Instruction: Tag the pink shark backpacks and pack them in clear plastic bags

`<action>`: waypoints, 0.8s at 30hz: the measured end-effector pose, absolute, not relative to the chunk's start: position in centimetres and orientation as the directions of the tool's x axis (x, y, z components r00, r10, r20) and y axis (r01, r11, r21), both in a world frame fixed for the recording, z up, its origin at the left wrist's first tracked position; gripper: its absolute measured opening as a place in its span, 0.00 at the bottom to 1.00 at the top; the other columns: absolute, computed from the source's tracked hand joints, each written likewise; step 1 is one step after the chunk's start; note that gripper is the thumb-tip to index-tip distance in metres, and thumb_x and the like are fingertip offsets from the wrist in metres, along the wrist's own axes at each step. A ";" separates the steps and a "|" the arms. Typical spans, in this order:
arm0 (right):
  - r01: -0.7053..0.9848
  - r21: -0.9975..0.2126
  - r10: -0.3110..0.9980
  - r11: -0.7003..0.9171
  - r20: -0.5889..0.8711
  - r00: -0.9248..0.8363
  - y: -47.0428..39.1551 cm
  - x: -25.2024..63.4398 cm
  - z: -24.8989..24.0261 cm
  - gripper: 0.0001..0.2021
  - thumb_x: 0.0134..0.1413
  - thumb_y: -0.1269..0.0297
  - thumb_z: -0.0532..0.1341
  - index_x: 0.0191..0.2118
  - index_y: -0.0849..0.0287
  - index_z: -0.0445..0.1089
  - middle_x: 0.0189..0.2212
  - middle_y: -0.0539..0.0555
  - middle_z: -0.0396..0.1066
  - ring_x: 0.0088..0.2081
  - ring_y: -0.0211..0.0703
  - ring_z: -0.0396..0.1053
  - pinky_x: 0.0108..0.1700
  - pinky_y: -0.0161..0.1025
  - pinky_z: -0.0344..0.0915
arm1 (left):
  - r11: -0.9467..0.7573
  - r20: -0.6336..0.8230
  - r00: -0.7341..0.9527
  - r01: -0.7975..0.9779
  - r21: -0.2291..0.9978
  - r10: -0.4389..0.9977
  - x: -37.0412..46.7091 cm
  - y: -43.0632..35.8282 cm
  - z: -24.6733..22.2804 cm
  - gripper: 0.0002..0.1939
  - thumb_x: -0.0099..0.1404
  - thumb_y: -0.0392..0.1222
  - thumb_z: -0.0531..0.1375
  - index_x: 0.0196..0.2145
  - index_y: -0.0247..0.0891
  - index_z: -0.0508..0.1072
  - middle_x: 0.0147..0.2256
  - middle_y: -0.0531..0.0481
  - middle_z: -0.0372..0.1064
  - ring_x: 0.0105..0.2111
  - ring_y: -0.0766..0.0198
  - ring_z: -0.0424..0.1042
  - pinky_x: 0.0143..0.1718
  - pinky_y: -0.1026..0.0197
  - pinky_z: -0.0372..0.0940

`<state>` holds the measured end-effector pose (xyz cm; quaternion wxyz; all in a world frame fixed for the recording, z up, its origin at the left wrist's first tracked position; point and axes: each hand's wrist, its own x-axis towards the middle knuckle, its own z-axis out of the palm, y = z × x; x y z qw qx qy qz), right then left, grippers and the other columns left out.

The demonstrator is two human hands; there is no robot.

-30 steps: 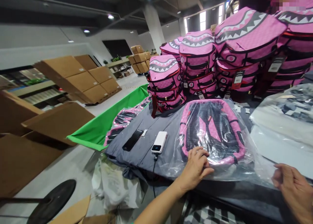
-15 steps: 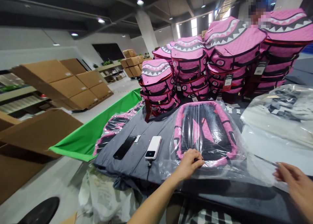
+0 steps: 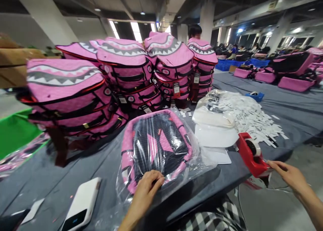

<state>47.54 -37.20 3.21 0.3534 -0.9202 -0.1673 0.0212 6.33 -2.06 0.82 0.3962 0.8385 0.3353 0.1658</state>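
Observation:
A pink and black backpack point(image 3: 164, 141) lies inside a clear plastic bag point(image 3: 195, 157) on the grey cloth-covered table in front of me. My left hand point(image 3: 150, 182) rests at the bag's near edge, with thumb and fingers pinched on the plastic. To the right, a red tape dispenser point(image 3: 248, 153) with a roll of tape point(image 3: 253, 146) stands at the table's edge. At the dispenser's near end, the thumb and fingers of my right hand point(image 3: 285, 170) pinch the loose end of the clear tape, which is hard to see.
Stacked pink backpacks point(image 3: 123, 59) stand behind the bagged one. White bags point(image 3: 214, 130) and a heap of small white tags point(image 3: 249, 113) lie to the right, near a blue tape dispenser point(image 3: 256, 96). A white power bank point(image 3: 83, 202) is at front left. A person point(image 3: 195, 32) is behind the stacks.
The view has swung right, bringing the red tape dispenser and the tags into sight. My right hand is now at the dispenser; my left hand has stayed on the bag's near edge.

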 end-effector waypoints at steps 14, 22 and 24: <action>-0.260 -0.951 0.036 -0.167 -0.270 0.962 -38.9 41.5 -1.2 0.27 0.21 0.42 0.71 0.25 0.53 0.63 0.18 0.49 0.62 0.20 0.39 0.60 0.19 0.33 0.56 | -0.479 0.013 0.725 0.441 0.759 0.689 6.3 -1.8 0.9 0.29 0.65 0.69 0.53 0.26 0.43 0.75 0.36 0.46 0.77 0.41 0.51 0.74 0.46 0.52 0.67; -0.299 -0.921 0.914 -0.248 -0.325 0.244 -25.9 29.6 -0.4 0.30 0.55 0.31 0.61 0.29 0.54 0.55 0.21 0.42 0.44 0.21 0.32 0.39 0.22 0.31 0.43 | -0.519 0.074 0.722 0.418 0.745 0.688 6.6 -3.0 1.7 0.16 0.69 0.50 0.55 0.28 0.42 0.74 0.34 0.48 0.75 0.39 0.55 0.71 0.45 0.54 0.62; 0.072 -0.988 0.990 -0.137 -0.138 -0.004 -22.1 29.5 3.0 0.27 0.61 0.35 0.58 0.29 0.56 0.58 0.23 0.45 0.50 0.25 0.35 0.47 0.28 0.33 0.50 | -0.521 0.070 0.712 0.439 0.732 0.698 6.7 -3.1 1.5 0.13 0.69 0.46 0.56 0.29 0.42 0.74 0.35 0.48 0.76 0.41 0.56 0.70 0.46 0.55 0.61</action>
